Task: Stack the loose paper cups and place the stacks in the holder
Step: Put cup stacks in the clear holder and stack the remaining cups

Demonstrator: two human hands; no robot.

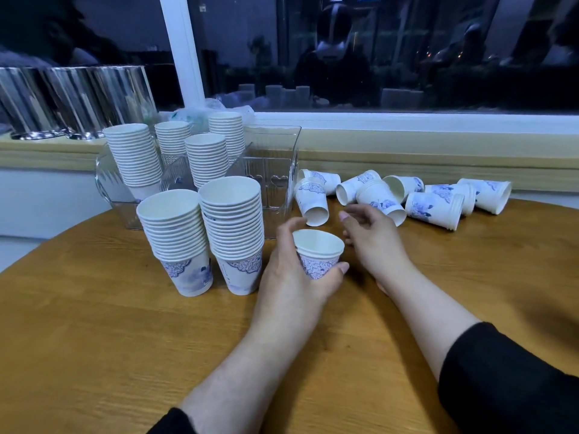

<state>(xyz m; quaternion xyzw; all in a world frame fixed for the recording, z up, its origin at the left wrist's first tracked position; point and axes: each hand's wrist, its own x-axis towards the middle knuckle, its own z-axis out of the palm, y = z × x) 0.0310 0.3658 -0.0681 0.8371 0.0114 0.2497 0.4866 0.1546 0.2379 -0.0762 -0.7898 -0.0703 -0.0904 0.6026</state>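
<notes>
My left hand (293, 277) grips a small stack of white paper cups with blue patterns (318, 253), upright on the wooden table. My right hand (371, 234) hovers just right of it, fingers relaxed and holding nothing. Several loose cups (434, 206) lie on their sides behind my right hand, one (311, 198) close to my fingertips. Two tall stacks (175, 236) (235, 227) stand on the table to the left. The clear plastic holder (279, 170) behind them holds several stacks (134, 155).
The round wooden table (125, 339) ends at a ledge below a dark window (407, 57). Shiny metal containers (72, 101) stand on the ledge at the back left. A plastic bag (206, 111) lies behind the holder.
</notes>
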